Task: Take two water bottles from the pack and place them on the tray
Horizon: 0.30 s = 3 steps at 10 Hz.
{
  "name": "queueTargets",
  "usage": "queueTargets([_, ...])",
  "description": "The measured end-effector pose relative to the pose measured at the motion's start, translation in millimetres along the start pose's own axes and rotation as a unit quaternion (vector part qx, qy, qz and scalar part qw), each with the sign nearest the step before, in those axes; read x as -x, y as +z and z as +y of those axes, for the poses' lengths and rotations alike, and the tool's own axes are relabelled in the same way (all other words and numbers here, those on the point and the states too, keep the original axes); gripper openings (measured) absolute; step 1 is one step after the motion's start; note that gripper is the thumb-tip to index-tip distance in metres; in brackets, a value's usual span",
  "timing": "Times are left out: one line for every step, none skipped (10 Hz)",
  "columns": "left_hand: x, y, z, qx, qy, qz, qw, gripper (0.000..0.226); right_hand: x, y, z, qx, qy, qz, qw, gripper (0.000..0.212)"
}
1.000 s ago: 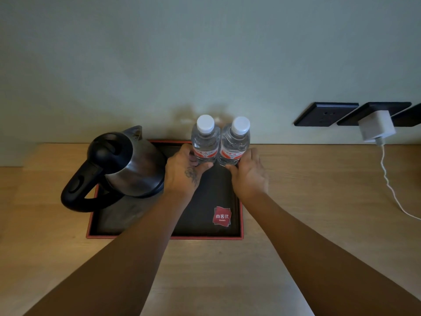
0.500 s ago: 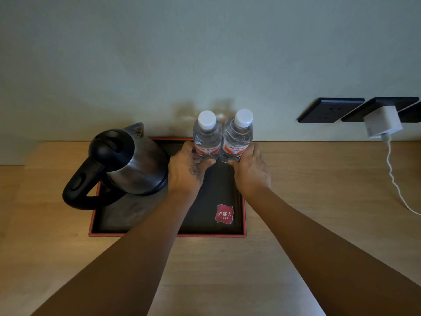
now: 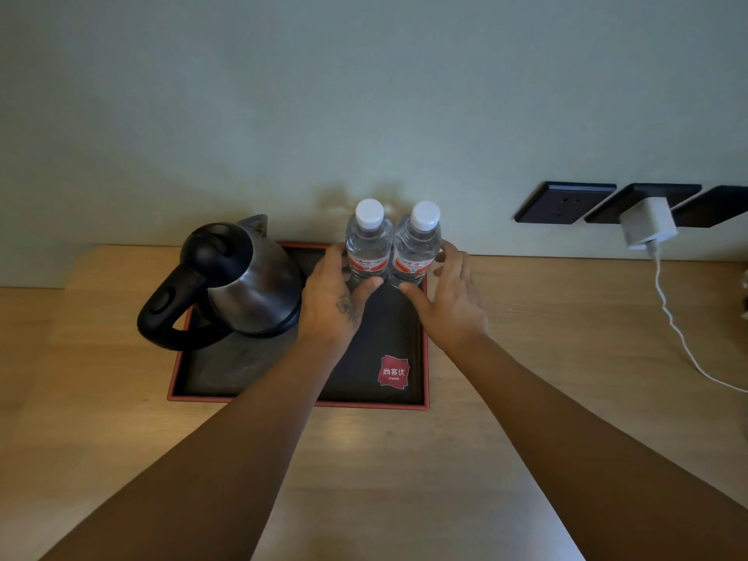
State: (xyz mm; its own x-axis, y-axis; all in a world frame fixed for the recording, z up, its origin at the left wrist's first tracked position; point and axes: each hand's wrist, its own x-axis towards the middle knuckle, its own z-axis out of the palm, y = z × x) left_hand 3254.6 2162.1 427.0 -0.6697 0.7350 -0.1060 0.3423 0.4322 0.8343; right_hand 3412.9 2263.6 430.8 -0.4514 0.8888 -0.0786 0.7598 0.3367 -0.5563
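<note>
Two clear water bottles with white caps and red labels stand upright side by side at the back right of the black, red-rimmed tray (image 3: 426, 358). My left hand (image 3: 332, 305) curls around the lower part of the left water bottle (image 3: 368, 244), thumb across its base. My right hand (image 3: 449, 301) is beside the right water bottle (image 3: 417, 244) with fingers spread and loosened; only the thumb tip is near its base. No bottle pack is in view.
A steel kettle (image 3: 243, 285) with a black handle fills the tray's left half. A red logo sticker (image 3: 393, 372) lies on the tray's front right. Wall sockets (image 3: 566, 202) and a white charger (image 3: 647, 226) with a cable (image 3: 672, 317) are at the right.
Both bottles were pushed slightly back towards the wall and stand on the tray. My right hand has opened and drawn off the right bottle; my left hand keeps its hold.
</note>
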Motion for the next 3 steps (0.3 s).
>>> queueTargets([6.1, -13.3, 17.6, -0.028, 0.026, 0.003, 0.999, 0.066, 9.7, -18.6, -3.8, 0.002, -0.026, 0.002, 1.000, 0.092])
queueTargets([14.6, -28.9, 37.8, -0.067, 0.063, 0.011, 0.996, 0.075, 16.8, -41.3, -9.1, 0.017, -0.062, 0.023, 0.998, 0.097])
queueTargets([31.3, -45.4, 59.5, -0.111, 0.099, 0.020, 0.989, 0.086, 25.0, -66.0, -17.7, 0.076, -0.127, 0.062, 0.987, 0.100])
